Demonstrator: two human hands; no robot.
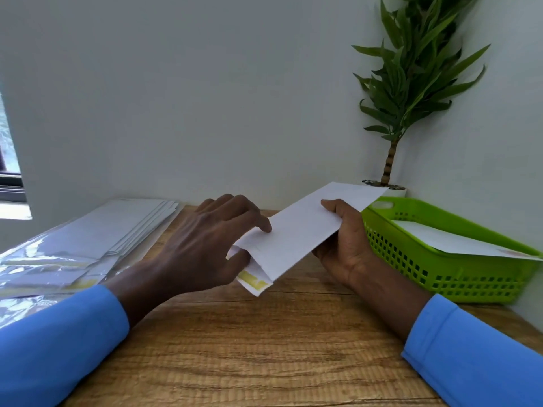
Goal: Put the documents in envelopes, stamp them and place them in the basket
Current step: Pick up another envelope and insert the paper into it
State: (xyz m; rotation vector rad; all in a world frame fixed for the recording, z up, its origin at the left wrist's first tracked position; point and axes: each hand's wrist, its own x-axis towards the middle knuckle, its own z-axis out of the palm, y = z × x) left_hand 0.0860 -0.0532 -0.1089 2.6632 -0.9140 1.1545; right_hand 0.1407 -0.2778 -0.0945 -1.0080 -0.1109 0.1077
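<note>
A long white envelope (305,227) is held tilted above the wooden desk (264,342), its far end raised toward the right. My right hand (343,242) grips its middle from below, thumb on top. My left hand (205,239) pinches the near open end, where a flap with a yellow adhesive strip (252,282) hangs down. Whether a document is inside is hidden. The green plastic basket (435,277) stands at the right with a white envelope (458,239) lying in it.
A pile of blank envelopes (117,230) lies at the left on crinkled clear plastic wrap (32,277). A potted plant (393,118) stands in the back right corner behind the basket. Walls close off the desk's back and right side.
</note>
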